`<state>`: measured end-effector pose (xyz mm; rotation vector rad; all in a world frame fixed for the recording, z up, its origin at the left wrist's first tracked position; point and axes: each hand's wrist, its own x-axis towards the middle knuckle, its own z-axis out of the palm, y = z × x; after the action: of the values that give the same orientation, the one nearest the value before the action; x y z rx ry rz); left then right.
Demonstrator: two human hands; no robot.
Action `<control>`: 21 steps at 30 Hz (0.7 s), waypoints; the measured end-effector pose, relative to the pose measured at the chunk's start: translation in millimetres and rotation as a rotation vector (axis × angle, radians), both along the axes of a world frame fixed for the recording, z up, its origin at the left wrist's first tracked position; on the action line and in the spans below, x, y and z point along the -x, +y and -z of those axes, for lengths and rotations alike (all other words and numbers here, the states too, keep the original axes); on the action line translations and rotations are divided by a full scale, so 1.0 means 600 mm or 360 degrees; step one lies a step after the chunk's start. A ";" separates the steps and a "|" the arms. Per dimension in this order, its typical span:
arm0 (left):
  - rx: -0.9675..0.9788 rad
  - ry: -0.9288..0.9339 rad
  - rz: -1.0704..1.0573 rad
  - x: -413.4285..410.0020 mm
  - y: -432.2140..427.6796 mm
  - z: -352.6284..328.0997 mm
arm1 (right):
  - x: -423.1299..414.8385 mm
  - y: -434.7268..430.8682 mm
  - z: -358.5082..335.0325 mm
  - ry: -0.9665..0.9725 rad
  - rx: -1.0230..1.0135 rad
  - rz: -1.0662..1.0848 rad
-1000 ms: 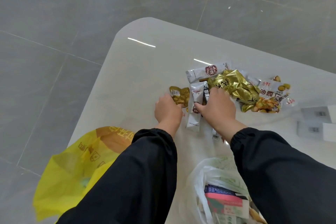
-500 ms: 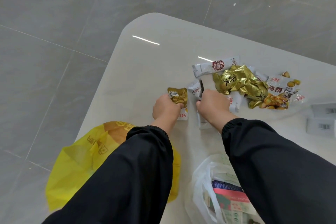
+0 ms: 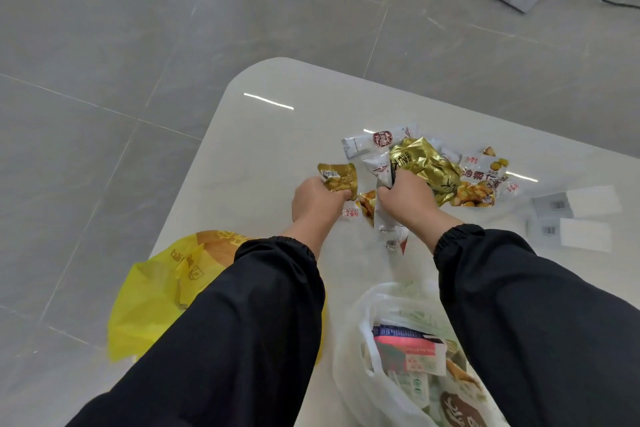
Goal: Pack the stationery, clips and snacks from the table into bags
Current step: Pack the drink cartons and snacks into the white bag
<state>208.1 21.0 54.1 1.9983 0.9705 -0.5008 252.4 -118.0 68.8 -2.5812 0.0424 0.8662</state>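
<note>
Gold packet [image 3: 338, 177] lifted | left hand [image 3: 317, 200] grips it | right hand [image 3: 408, 200] clutches white sachets [image 3: 381, 168] | snack pile [image 3: 431, 166] just beyond

Glossy white table [image 3: 277, 149] — snack packets [image 3: 429, 166], yellow bag [image 3: 156, 298], white bag [image 3: 356, 357] — perhaps two labelled boxes [image 3: 588, 201] alongside.

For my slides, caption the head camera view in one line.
Left hand grips a small gold packet, right hand grips white sachets; yellow bag and part-filled white bag nearby.
</note>
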 end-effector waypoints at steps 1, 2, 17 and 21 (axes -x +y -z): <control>0.0001 -0.0021 0.0003 0.000 -0.006 -0.011 | 0.001 -0.007 -0.010 0.0000 -0.0026 0.0019; -0.0001 -0.0042 0.0004 0.000 -0.013 -0.022 | 0.001 -0.013 -0.020 -0.0001 -0.0054 0.0035; 0.0036 -0.0292 -0.0062 0.101 -0.168 -0.161 | 0.091 -0.147 -0.160 -0.0129 -0.0309 0.0166; 0.0070 -0.0309 -0.0098 0.155 -0.222 -0.172 | 0.140 -0.204 -0.174 -0.0103 -0.0297 0.0107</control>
<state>115.1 -112.1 157.4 1.9312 0.8901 -0.2859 168.3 -240.6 173.1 -2.4170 0.0278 0.7258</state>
